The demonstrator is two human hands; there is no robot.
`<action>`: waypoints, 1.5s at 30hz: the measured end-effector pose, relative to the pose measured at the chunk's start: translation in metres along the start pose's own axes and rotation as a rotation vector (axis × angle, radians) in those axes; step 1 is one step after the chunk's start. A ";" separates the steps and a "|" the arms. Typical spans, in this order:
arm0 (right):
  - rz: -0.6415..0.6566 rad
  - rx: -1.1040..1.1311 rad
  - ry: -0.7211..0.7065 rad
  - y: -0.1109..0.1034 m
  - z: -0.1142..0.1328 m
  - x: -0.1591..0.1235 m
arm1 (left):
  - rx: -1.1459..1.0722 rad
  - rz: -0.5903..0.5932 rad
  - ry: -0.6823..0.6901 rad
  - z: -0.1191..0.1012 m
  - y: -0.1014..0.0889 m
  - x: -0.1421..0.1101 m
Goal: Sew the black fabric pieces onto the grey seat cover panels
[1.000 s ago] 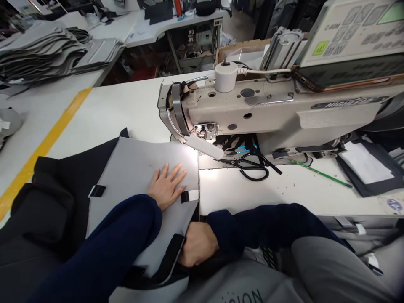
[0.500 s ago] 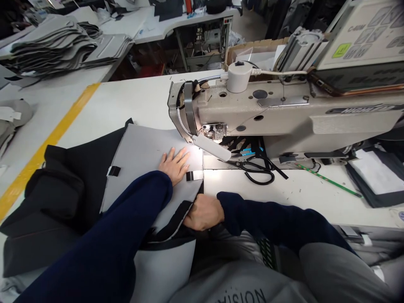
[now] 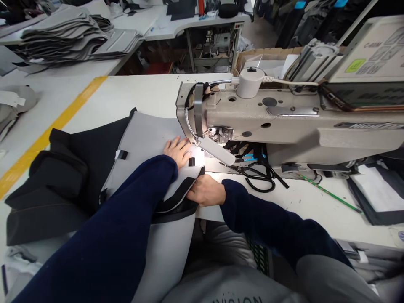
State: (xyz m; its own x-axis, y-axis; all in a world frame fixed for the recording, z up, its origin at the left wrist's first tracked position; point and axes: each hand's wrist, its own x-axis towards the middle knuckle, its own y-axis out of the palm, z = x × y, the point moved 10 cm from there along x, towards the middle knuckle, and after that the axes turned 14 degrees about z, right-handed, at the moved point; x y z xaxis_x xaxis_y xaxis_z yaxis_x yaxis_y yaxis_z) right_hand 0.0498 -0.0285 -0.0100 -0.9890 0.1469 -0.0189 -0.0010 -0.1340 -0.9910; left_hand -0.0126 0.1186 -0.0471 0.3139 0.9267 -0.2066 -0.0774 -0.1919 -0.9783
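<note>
A grey padded fabric panel [image 3: 142, 139] with black backing lies on the white table beside the sewing machine [image 3: 268, 122]. My left hand [image 3: 178, 150] lies flat on the panel with fingers stretched out, just left of the needle area and the small lamp [image 3: 216, 150]. A small black tab [image 3: 191, 162] sits on the panel by my fingertips. My right hand [image 3: 205, 191] is closed on the panel's black edge [image 3: 176, 198] at the table's front.
Black scissors [image 3: 257, 174] and a green pencil [image 3: 328, 192] lie right of the needle. Black fabric [image 3: 57, 181] is bunched at the left. A yellow stripe [image 3: 53, 130] crosses the table. Stacked grey panels [image 3: 66, 35] lie on the far bench. A control panel [image 3: 366, 63] stands at the right.
Both hands have slid the grey panel forward toward the needle. My right hand rose from below the table edge onto the table, still gripping the black edge.
</note>
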 end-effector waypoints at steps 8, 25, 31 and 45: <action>-0.002 0.001 0.101 -0.005 -0.032 0.001 | -0.046 -0.076 0.011 0.006 -0.011 0.020; -0.259 -0.130 0.187 -0.017 0.031 0.024 | -0.101 -0.196 0.408 -0.048 -0.015 -0.025; -0.285 -0.189 0.221 -0.016 0.017 0.029 | -0.079 -0.238 0.435 -0.045 -0.021 -0.011; -0.012 0.085 -0.023 -0.004 -0.001 0.013 | -0.066 -0.139 0.316 -0.023 -0.028 0.043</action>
State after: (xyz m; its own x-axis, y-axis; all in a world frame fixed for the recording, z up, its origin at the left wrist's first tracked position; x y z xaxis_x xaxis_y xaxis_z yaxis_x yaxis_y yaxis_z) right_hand 0.0371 -0.0254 -0.0069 -0.9920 0.1262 -0.0026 -0.0249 -0.2155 -0.9762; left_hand 0.0248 0.1565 -0.0286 0.5952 0.8017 -0.0547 0.0448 -0.1011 -0.9939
